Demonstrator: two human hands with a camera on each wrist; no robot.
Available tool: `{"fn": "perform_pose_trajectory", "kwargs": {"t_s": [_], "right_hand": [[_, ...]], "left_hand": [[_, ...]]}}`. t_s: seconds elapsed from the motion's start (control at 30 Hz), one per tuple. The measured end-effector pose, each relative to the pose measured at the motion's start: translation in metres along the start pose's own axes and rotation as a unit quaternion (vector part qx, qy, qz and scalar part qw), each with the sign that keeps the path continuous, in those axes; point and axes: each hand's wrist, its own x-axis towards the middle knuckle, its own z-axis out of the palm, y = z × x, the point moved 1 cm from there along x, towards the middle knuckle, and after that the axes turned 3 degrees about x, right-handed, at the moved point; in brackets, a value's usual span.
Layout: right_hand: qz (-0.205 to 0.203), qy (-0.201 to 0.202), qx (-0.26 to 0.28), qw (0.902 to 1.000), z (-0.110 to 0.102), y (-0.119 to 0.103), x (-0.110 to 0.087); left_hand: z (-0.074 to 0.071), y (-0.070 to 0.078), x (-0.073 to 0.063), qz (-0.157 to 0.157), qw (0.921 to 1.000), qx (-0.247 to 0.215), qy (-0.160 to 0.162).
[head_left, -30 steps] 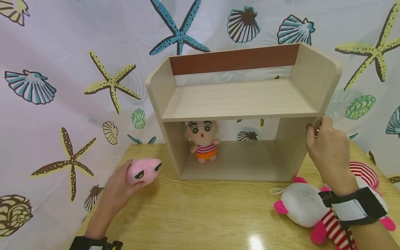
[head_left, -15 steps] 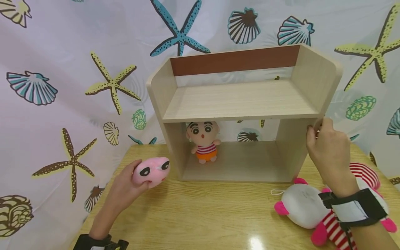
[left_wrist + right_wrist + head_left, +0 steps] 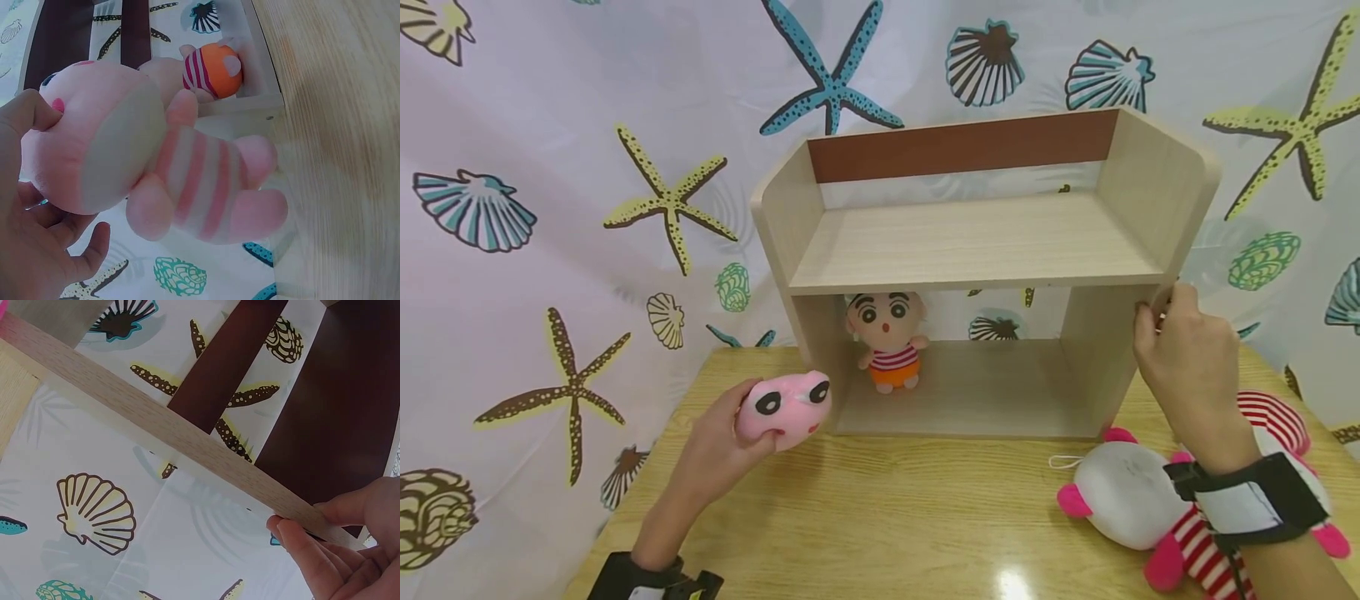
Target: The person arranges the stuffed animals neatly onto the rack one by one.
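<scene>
My left hand (image 3: 718,437) grips a pink plush toy (image 3: 786,408) by its head, in front of the shelf's lower left corner. In the left wrist view its striped body (image 3: 203,184) and stubby limbs extend away from the thumb. The two-tier wooden shelf (image 3: 977,242) stands on the table. My right hand (image 3: 1195,367) pinches the edge of its right side panel; the right wrist view has the thumb on one face and the fingers (image 3: 300,544) on the other. Inside the lower tier, at the left, sits a boy doll (image 3: 891,342) with a striped top and orange shorts.
Under my right forearm, a white-and-pink plush toy (image 3: 1127,492) with striped clothing lies on the wooden table (image 3: 925,517). A second red-striped plush (image 3: 1273,421) lies beside it, partly covered by the arm. A cloth (image 3: 587,275) printed with starfish and shells hangs behind.
My left hand has moved right with the pink plush toy, closer to the shelf's left panel, and the toy's face has come further into view. The right hand stays on the shelf edge.
</scene>
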Motion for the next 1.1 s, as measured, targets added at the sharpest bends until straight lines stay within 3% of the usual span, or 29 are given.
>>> {"fn": "perform_pose_trajectory", "kwargs": {"t_s": [0.17,0.4,0.77,1.1], "right_hand": [[0.001,-0.004,-0.002,1.0000,0.001,0.001,0.000],[0.004,-0.008,-0.001,1.0000,0.000,0.000,-0.001],[0.005,-0.006,-0.001,1.0000,0.000,0.001,-0.001],[-0.002,-0.004,-0.002,1.0000,-0.001,0.000,0.000]], "left_hand": [[0.003,0.007,0.001,0.010,0.9997,-0.020,0.001],[0.006,0.014,0.005,0.051,0.9975,-0.043,0.024],[0.013,0.032,0.014,0.047,0.9939,-0.099,0.005],[0.023,0.042,0.021,0.069,0.9887,-0.133,0.002]]}}
